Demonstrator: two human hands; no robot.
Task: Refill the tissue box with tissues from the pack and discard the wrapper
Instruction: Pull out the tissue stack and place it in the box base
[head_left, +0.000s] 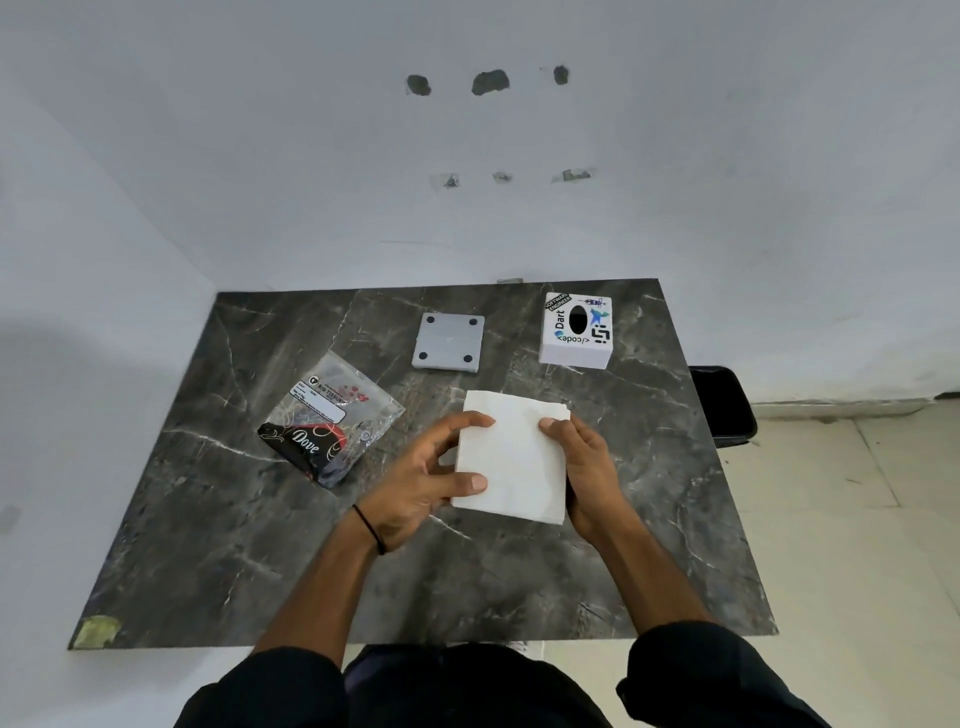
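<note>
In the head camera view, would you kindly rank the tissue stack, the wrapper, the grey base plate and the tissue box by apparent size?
1. wrapper and tissue stack: look alike, and the stack is partly hidden by the hands.
2. tissue box and grey base plate: look alike, both farther away.

white tissue stack (514, 457) held | box (575, 331) upright | wrapper (330, 418) flat, emptied

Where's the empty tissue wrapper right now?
In the head view, the wrapper lies flat on the table, left of the tissue stack and beside the left hand.
</note>
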